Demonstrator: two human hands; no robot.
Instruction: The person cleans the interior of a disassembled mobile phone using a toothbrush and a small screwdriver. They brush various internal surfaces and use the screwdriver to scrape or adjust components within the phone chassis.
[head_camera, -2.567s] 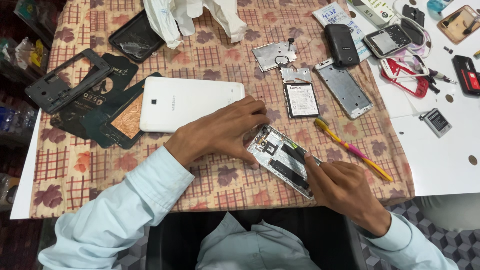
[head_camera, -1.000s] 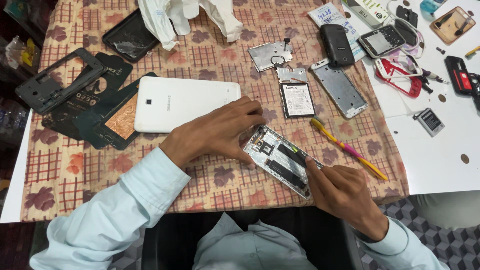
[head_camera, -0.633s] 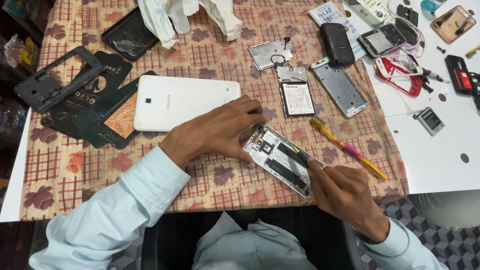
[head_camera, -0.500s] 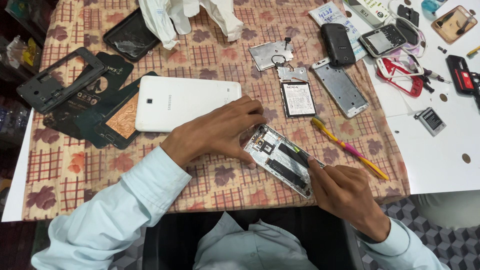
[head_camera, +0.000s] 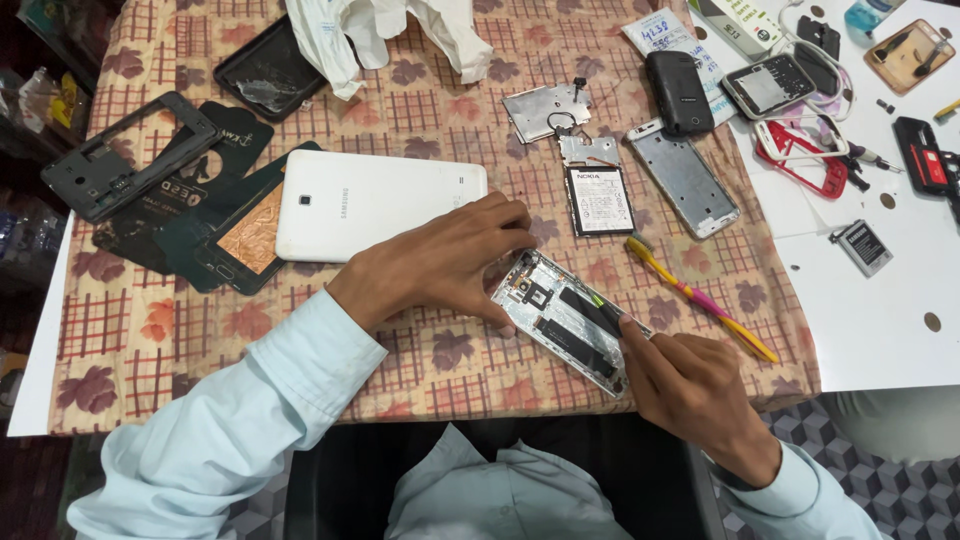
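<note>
The left hand (head_camera: 455, 255) pins an opened phone (head_camera: 565, 320) flat at centre frame on the cloth-covered bench (head_camera: 150, 340), fingers spread to steady it, while the right hand (head_camera: 690, 385) pinches a thin tool (head_camera: 600, 303) into its exposed insides.

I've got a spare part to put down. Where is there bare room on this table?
Bare cloth lies at the near-left corner of the patterned tablecloth, below the white tablet. The white board is bare below the small grey battery. It is crowded around the opened phone under both hands and along the far right.
</note>
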